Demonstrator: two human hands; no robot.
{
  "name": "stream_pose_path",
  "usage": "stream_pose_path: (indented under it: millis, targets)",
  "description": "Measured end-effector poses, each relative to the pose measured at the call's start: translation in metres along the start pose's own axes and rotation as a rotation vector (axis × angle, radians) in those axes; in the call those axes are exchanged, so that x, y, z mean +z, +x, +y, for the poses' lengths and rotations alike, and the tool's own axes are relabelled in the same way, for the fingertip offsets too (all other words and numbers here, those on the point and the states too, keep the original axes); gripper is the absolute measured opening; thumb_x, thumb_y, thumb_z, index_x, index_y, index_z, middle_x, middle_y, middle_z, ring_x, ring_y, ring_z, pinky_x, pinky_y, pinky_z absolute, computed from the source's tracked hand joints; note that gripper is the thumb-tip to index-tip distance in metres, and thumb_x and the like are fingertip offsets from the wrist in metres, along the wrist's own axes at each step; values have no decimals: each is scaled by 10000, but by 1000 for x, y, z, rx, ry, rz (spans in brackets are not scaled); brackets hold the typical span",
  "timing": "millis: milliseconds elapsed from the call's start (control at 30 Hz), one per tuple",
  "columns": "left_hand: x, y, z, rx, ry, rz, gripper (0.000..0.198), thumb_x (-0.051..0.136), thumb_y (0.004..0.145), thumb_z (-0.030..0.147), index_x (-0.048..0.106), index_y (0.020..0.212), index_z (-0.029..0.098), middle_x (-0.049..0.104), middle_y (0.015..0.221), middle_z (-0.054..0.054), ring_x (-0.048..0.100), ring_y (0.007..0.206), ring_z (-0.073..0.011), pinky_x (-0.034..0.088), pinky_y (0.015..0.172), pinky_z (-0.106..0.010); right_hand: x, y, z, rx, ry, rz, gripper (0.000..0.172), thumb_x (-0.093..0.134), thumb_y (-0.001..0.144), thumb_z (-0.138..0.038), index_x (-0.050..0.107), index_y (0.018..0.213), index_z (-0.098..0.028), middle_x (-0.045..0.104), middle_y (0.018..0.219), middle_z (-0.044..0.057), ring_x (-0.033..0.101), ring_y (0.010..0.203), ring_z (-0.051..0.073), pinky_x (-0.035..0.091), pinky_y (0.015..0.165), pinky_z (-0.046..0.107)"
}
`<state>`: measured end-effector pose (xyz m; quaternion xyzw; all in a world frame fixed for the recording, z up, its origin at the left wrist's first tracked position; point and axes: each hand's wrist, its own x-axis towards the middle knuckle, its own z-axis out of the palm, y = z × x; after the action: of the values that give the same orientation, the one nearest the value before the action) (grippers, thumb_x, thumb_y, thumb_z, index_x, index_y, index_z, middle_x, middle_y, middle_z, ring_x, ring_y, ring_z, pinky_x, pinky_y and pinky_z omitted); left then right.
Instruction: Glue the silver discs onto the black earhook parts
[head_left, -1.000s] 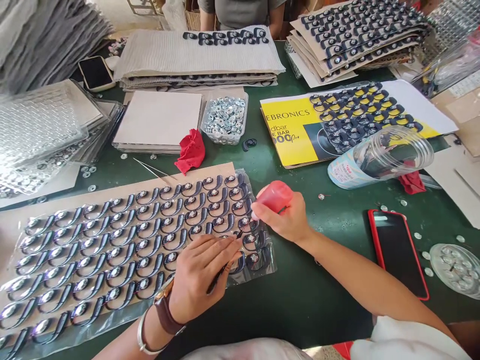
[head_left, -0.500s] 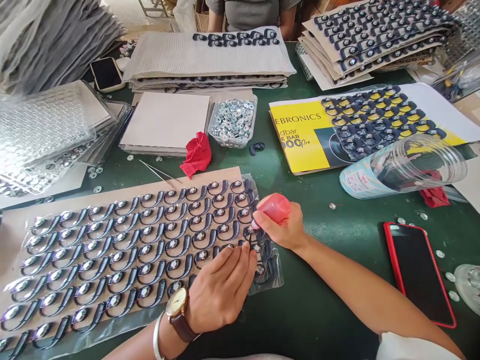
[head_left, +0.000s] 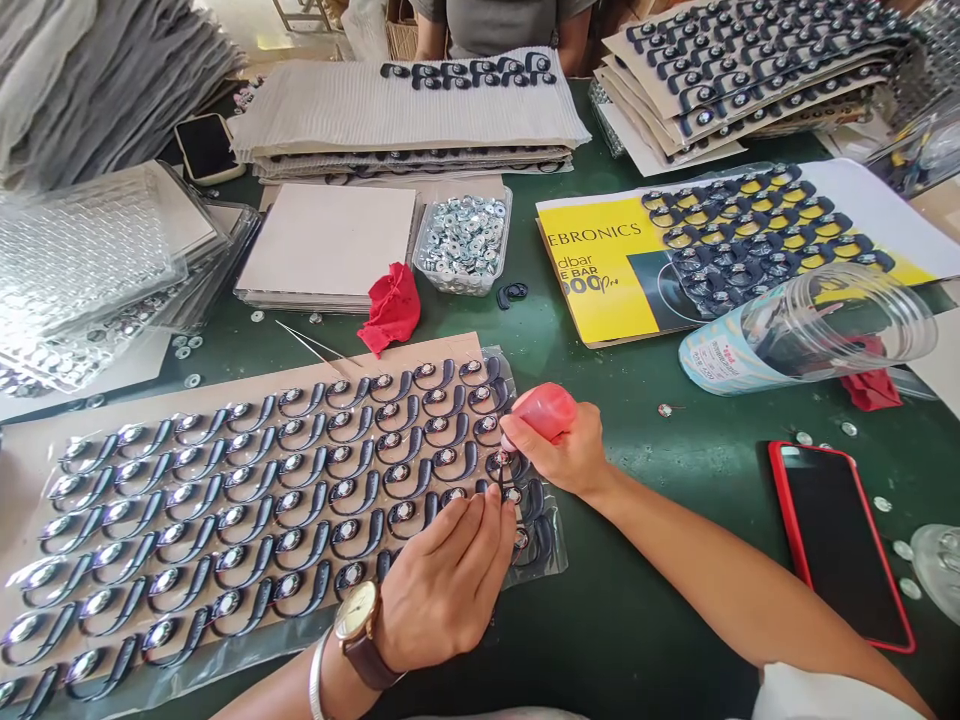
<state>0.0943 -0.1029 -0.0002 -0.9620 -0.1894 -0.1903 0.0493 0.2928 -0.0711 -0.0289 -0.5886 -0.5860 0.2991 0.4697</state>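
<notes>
My left hand, wearing a watch, pinches dark, fine-tipped tweezers; most of the tool is hidden by the fingers. My right hand is wrapped round a small red squeeze bottle, tilted with its pale nozzle end down. Both tips meet close to one small round silver part in a black curved piece near the right edge of the cardboard sheet. Rows of similar black curved pieces, each with a silver round part, cover the sheet, which rests on clear plastic.
Beyond the sheet are a red cloth, another pair of tweezers and a clear tub of metal discs. To the right lie a plastic jar on its side and a red-cased phone. A person sits opposite.
The squeeze bottle and my right hand have shifted very slightly left. My left hand stays in nearly the same place, still pinching the tweezers at the same piece.
</notes>
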Motion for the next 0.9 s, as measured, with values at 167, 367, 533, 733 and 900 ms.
stream_pose_path:
  millis: [167, 367, 533, 733, 900]
  targets:
    - [0, 1, -1, -8, -29, 8, 374, 328, 926, 46, 645, 1122, 17, 699, 1081, -185, 678, 998, -232, 477, 928, -352, -1, 0, -1, 8, 39, 27, 324, 674, 829, -466, 661, 655, -193, 674, 632, 29, 624, 557, 151, 522, 582, 275]
    - [-3, 3, -4, -15, -58, 10, 376, 322, 932, 46, 649, 1116, 21, 707, 1063, -175, 676, 994, -227, 488, 900, -349, -3, 3, -1, 58, 46, 38, 324, 642, 865, -448, 654, 653, -203, 662, 604, 20, 628, 560, 155, 531, 603, 284]
    - [-2, 2, -4, -24, -88, 18, 388, 310, 931, 38, 658, 1103, 26, 706, 1073, -171, 673, 998, -228, 470, 901, -354, -1, 3, 0, 43, 13, 34, 341, 639, 865, -473, 655, 644, -214, 663, 583, 9, 645, 568, 158, 538, 599, 269]
    - [-2, 2, -6, -39, -116, 16, 353, 353, 929, 49, 658, 1106, 38, 705, 1090, -162, 670, 1011, -231, 472, 907, -353, 0, 3, -2, 38, -12, 15, 338, 636, 870, -477, 662, 655, -217, 670, 575, 7, 654, 559, 159, 526, 597, 264]
    - [-4, 3, -10, -94, -193, 28, 325, 403, 906, 64, 643, 1126, 71, 711, 1082, -137, 676, 1009, -219, 504, 901, -344, -4, 5, -5, 37, -48, 68, 357, 622, 885, -464, 652, 628, -218, 660, 533, 5, 647, 541, 158, 518, 602, 263]
